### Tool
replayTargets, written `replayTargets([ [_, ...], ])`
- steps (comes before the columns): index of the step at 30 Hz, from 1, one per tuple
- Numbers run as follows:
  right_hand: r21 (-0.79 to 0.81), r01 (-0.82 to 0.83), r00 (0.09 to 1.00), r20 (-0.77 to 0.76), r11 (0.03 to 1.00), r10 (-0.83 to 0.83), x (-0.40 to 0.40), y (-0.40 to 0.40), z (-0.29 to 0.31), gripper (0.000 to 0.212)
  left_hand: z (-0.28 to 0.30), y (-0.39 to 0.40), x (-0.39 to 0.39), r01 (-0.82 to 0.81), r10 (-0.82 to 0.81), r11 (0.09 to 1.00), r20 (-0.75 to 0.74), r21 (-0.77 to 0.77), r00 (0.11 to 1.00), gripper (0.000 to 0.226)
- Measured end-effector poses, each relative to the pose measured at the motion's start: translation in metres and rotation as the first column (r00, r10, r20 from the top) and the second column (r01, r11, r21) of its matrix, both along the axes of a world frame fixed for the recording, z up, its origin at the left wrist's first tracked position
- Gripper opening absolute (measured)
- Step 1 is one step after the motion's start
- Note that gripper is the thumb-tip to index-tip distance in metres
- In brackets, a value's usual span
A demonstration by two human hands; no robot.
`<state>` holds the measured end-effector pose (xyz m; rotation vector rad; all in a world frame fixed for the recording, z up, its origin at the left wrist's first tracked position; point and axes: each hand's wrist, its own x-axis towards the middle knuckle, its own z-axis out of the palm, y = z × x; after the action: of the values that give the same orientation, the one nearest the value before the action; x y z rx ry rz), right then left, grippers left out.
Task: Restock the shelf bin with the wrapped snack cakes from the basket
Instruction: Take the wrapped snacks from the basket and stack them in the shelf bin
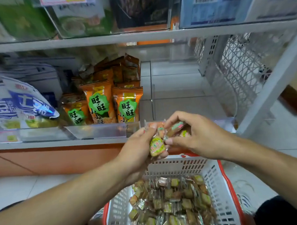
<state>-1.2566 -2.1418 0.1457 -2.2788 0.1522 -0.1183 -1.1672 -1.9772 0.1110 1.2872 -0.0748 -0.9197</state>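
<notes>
A white basket (pixel 218 191) with a red rim stands on the floor at the bottom, holding several small wrapped snack cakes (pixel 172 206). Above it, my left hand (pixel 139 151) grips a few wrapped snack cakes (pixel 156 145), one with a yellow-green label facing me. My right hand (pixel 194 135) pinches other cakes (pixel 175 128) in the same bunch with fingers and thumb. Both hands are level with the front lip of a clear shelf bin (pixel 177 86) whose bottom looks bare.
Orange snack bags (pixel 100 103) fill the bin to the left, with blue-and-white bags (pixel 22 106) further left. A shelf board (pixel 139 36) with more packets runs above. A white lattice side panel (pixel 237 68) and post (pixel 273 84) close the right.
</notes>
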Motion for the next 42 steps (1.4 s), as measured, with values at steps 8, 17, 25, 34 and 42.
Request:
replayTargets([
  [8, -0.078, 0.005, 0.896, 0.442, 0.997, 0.03, 0.003, 0.012, 0.004, 0.029, 0.045, -0.022, 0.015, -0.031, 0.014, 0.993, -0.154, -0.11, 0.988, 0.034],
  [17, -0.246, -0.038, 0.954, 0.279, 0.968, 0.108, 0.008, 0.006, -0.005, 0.059, 0.03, -0.022, 0.039, -0.132, 0.073, 0.971, -0.277, -0.2, 0.958, 0.032],
  [25, 0.355, 0.173, 0.967, 0.118, 0.919, -0.228, 0.013, 0.006, -0.01, 0.044, 0.026, -0.032, 0.042, -0.137, 0.077, 0.967, -0.265, -0.216, 0.961, 0.035],
  [34, 0.601, 0.288, 0.924, 0.031, 0.745, -0.382, 0.015, 0.018, -0.009, 0.033, 0.032, -0.033, 0.041, -0.052, 0.006, 0.976, -0.213, -0.214, 0.977, 0.042],
  [42, 0.667, 0.271, 0.962, -0.161, 0.694, -0.222, 0.014, 0.011, 0.001, 0.028, 0.037, -0.023, 0.042, 0.11, -0.134, 0.985, -0.187, -0.13, 0.973, 0.047],
])
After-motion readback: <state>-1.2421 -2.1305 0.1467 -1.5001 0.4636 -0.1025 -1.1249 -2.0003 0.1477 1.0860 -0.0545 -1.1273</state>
